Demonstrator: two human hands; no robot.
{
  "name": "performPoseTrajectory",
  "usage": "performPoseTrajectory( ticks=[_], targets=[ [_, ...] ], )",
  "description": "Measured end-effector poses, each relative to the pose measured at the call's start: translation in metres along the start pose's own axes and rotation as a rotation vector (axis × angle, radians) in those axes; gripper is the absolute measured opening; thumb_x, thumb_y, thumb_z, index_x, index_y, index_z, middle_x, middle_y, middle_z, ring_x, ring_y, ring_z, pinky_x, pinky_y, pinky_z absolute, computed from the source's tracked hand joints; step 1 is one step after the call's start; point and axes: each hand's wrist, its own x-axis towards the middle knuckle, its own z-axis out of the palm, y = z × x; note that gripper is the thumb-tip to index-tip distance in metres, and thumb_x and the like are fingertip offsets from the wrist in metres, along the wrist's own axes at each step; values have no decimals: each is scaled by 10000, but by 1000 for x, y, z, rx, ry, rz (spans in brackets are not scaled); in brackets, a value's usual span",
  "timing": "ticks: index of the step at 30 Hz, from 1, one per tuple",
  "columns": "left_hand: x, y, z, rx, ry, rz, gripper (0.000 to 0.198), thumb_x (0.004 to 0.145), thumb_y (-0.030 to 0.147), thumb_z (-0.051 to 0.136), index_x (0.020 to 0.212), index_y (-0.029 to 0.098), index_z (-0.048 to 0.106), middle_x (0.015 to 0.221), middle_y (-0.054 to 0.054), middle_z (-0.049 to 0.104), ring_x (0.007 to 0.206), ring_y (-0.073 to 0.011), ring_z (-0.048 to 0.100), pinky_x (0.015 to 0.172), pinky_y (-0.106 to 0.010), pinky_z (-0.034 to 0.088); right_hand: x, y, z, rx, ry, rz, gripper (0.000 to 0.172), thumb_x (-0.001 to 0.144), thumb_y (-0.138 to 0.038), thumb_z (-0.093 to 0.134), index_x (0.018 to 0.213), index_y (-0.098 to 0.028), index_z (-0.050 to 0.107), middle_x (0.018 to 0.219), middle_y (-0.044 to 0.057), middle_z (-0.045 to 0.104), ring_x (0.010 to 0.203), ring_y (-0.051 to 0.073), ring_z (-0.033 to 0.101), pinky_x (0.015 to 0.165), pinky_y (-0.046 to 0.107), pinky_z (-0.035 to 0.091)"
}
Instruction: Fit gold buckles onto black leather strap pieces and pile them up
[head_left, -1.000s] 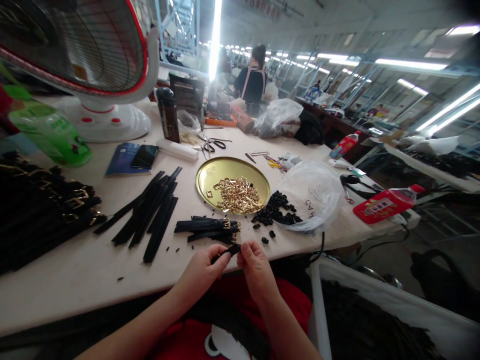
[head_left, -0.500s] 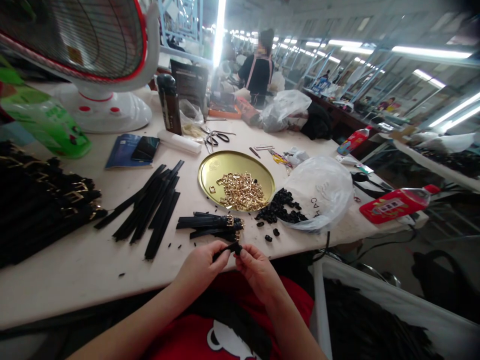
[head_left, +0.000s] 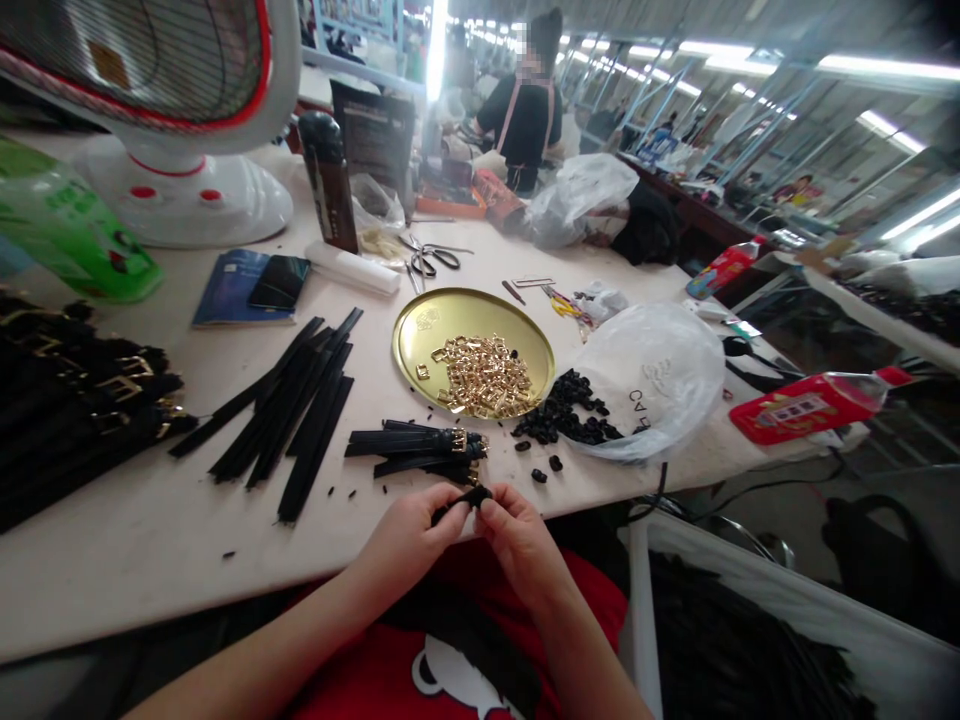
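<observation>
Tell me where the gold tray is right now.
The gold tray is in the middle of the head view, just beyond the buckled black straps, with the heap of small black pieces by its lower right edge.

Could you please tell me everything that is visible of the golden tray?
The tray is round, shallow and golden, apparently shiny metal, with a thin raised rim and a faint emblem at far left. It lies flat on the pale table. A heap of small gold buckles covers its near right part, with one lying apart at left and a black piece at the heap's far edge. Black parts lie close to the tray's right edge, perhaps touching.
</observation>
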Motion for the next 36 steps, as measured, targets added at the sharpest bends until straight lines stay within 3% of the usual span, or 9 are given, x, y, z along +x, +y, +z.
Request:
performPoseTrajectory(
  ticks=[4,8,13,19,23,28,32,36],
  targets=[
    [-3,0,1,-70,3,-27,233,828,329,416,779,193,598,728,32,627,645,-116,539,620,-194,380,-2,-4,2,141,-39,45,162,633,-236,717,692,-172,580,607,-42,518,558,72,430,591,192,366],
    [-7,1,2,-49,-11,-19,251,830,353,410,827,194,604,730,28,630,653,-124,545,621,-199,380,-6,-6,2,141,-82,52,168,639,-239,715,687,-164,572,620,-36,532,583,73,457,619,192,377],
    [-9,0,-1,159,-98,3,235,820,319,400,779,199,597,716,13,627,658,-137,549,593,-205,357,-10,0,-5,7,-44,-1,164,663,-240,697,738,-176,566,669,-43,556,623,77,484,669,204,382],
    [-12,1,-7,357,-151,-1,247,798,297,387,665,193,566,610,8,579,566,-129,507,510,-209,286,-17,2,-9,-340,23,-143,154,688,-283,664,763,-181,576,708,-26,587,650,113,526,655,243,406],
    [-12,2,-5,323,-190,-1,246,790,288,384,653,186,561,608,9,578,570,-128,506,503,-209,274,-24,-3,-6,-394,49,-161,179,684,-310,656,797,-188,589,652,-29,590,609,118,539,621,249,425],
    [-15,-3,1,292,-158,-17,234,799,300,386,693,190,562,648,1,599,603,-140,527,527,-213,305,-27,-7,-4,-427,29,-58,198,657,-316,672,792,-176,633,682,-7,627,621,125,550,647,265,435],
    [-18,-4,2,258,-188,-5,243,815,321,378,728,198,569,663,3,606,618,-144,537,542,-212,336,-26,-7,-4,-503,32,-99,174,712,-315,624,814,-180,659,729,1,623,695,133,539,696,263,417],
    [-16,-6,6,260,-140,-11,258,830,325,360,784,203,583,728,-16,631,671,-161,561,597,-230,373,-24,-3,-1,-466,8,-117,166,724,-310,613,826,-185,650,761,5,626,728,145,538,717,273,417]
  ],
)
